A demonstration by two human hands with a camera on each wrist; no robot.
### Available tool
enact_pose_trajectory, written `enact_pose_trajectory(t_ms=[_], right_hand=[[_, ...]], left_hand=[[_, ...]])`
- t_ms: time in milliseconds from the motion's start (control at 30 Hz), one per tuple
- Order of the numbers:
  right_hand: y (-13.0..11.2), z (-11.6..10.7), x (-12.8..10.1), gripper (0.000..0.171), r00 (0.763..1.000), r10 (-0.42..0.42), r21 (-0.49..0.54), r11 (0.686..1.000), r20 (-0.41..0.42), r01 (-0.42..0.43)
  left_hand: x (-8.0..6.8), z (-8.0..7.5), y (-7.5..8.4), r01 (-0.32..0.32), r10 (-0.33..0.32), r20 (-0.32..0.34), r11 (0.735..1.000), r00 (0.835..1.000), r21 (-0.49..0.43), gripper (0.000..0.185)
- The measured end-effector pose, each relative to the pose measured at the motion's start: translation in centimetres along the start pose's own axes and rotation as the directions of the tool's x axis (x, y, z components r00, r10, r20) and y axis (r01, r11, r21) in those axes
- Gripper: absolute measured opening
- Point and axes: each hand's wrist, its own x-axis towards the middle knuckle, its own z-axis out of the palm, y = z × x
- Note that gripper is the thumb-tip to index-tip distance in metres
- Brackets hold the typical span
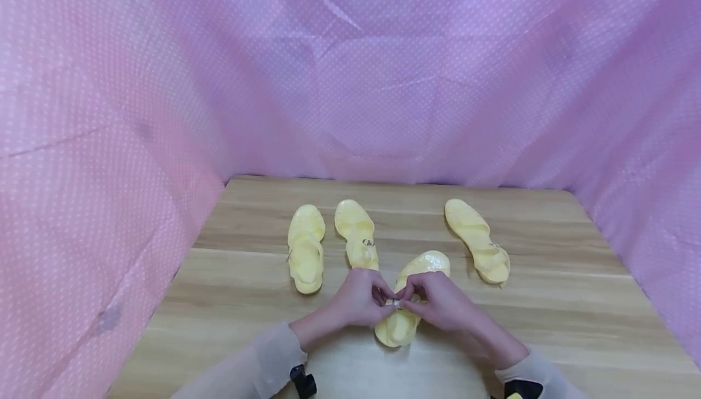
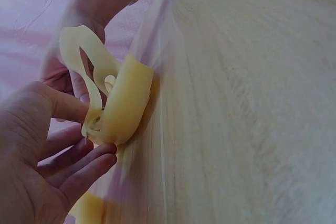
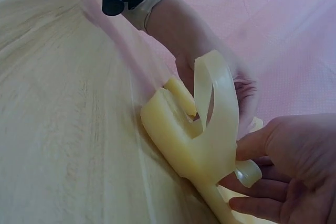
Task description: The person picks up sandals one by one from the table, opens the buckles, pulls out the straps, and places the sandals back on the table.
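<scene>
middle of the near sandal (image 1: pixel 408 301) covered by both hands, its buckle too small to make out

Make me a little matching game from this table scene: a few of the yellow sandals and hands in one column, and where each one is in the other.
Things
1. held sandal
2. lone sandal
3. sandal pair
4. left hand
5. right hand

Places
A. far right on the table, apart from the rest
B. side by side at far left
C. near edge, between both hands
D. pinching the strap from the sandal's right
E. pinching the strap from the sandal's left

Pairs: 1-C, 2-A, 3-B, 4-E, 5-D
</scene>
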Motion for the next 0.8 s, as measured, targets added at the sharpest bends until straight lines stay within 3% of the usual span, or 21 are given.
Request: enact_pose_trajectory(t_ms=[300,567,800], right_hand=[[0.32,-0.66,0.07,0.014,0.999,0.009,-0.027,1.000,0.044,-0.007],[0.00,-0.10,0.06,0.014,0.999,-0.031,-0.067,0.997,-0.039,0.029],[-0.02,-0.35,-0.25,0.015,1.000,-0.021,-0.044,0.999,-0.006,0.021]], left_hand=[[0.41,-0.17,0.03,-0.002,0.002,-0.003,1.000,1.000,0.017,0.010],[0.37,-0.15,-0.16,-0.001,0.001,0.000,1.000,1.000,0.002,0.009],[0.45,-0.10,-0.22,-0.023,0.023,0.013,1.000,1.000,0.004,0.009]])
